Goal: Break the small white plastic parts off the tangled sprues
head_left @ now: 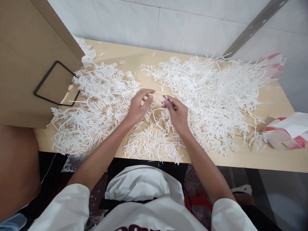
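A light wooden table [264,157] is covered with heaps of thin white plastic branch-like pieces [211,96]. My left hand [139,106] and my right hand [176,112] meet over the middle of the table, fingers curled. Both pinch the same small white plastic piece [158,102] between them. A pile of short white sticks [151,144] lies just below my hands at the table's near edge. A larger heap of the white pieces [93,106] lies to the left.
A tan panel with a black rectangular handle [56,83] stands at the left. Red-and-white plastic bags [288,131] lie at the right edge of the table, another bag [274,62] at the back right. White tiled wall behind.
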`<state>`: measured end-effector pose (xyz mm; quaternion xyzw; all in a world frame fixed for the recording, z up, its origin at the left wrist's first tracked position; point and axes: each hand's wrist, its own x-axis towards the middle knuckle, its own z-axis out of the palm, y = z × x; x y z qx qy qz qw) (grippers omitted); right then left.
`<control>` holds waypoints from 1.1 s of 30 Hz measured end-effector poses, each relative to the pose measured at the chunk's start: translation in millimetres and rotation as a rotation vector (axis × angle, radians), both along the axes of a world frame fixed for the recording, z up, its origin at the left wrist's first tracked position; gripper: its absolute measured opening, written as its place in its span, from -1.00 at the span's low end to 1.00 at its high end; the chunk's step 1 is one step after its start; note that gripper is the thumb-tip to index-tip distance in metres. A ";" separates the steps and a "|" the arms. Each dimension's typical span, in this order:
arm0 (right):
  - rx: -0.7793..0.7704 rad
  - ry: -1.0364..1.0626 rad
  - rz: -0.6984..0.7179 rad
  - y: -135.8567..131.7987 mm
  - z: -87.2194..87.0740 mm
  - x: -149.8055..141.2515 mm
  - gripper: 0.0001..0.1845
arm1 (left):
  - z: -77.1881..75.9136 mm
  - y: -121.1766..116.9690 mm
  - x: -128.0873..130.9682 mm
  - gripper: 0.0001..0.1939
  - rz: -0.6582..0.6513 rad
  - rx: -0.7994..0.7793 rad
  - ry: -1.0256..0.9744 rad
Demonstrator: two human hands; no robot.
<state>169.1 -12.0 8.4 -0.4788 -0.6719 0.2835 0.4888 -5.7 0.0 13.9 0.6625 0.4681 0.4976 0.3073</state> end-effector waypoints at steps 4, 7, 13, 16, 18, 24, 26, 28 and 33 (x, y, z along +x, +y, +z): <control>-0.009 -0.015 0.091 0.2 -0.6 -0.1 -0.75 | 1.0 -5.3 4.8 -0.64 -0.173 -0.041 0.030; -0.038 -0.016 -0.006 -0.2 -2.5 -1.4 -0.71 | -2.5 -5.6 5.7 -0.70 -0.135 -0.034 0.040; -0.012 -0.020 0.020 1.1 -3.4 0.7 -0.78 | -3.4 -3.3 4.1 -0.77 -0.175 -0.002 0.092; 0.018 -0.080 0.066 0.7 -0.5 2.0 -0.79 | -1.0 -3.3 2.8 -0.78 -0.198 -0.011 0.062; 0.052 -0.114 0.061 -0.3 1.7 1.5 -0.77 | -0.7 -3.4 2.1 -0.77 -0.201 -0.017 0.056; 0.033 -0.091 0.032 -2.8 4.7 -1.5 -0.81 | -3.8 -4.6 3.3 -0.80 -0.175 0.003 0.124; -0.024 -0.095 0.041 -2.2 4.8 -0.7 -0.81 | -4.1 -5.3 4.2 -0.78 -0.173 0.019 0.118; -0.076 -0.118 0.070 -0.8 4.6 1.2 -0.76 | -4.1 -5.8 5.0 -0.77 -0.171 0.032 0.112; -0.123 -0.141 0.113 3.8 0.7 6.3 -0.70 | -4.9 -5.7 6.8 -0.75 -0.157 0.021 0.118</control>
